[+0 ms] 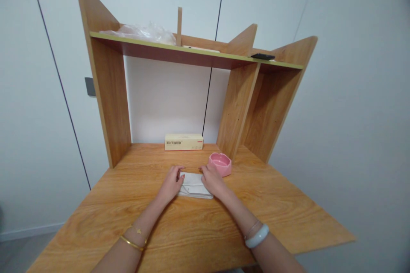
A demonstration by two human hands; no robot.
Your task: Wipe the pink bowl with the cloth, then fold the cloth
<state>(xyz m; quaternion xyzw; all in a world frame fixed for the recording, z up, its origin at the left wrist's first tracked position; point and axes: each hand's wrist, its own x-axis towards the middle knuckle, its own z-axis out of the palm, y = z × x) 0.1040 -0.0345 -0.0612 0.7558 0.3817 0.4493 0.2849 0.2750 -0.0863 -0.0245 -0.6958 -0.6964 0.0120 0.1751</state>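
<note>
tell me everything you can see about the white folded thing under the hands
The white cloth is a small folded piece, roughly rectangular, lying flat on the wooden desk near its middle. It looks soft and thin, with layered edges and a fold line or seam showing on top. The left hand rests on its left end and the right hand on its right end, fingers flat, covering both ends. Just beyond its right corner sits a pink bowl, apparently not touching it.

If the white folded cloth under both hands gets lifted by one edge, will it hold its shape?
Probably not: the white folded cloth lies flat and thin on the desk, so it likely droops and unfolds. It looks light; both hands press it flat.
</note>
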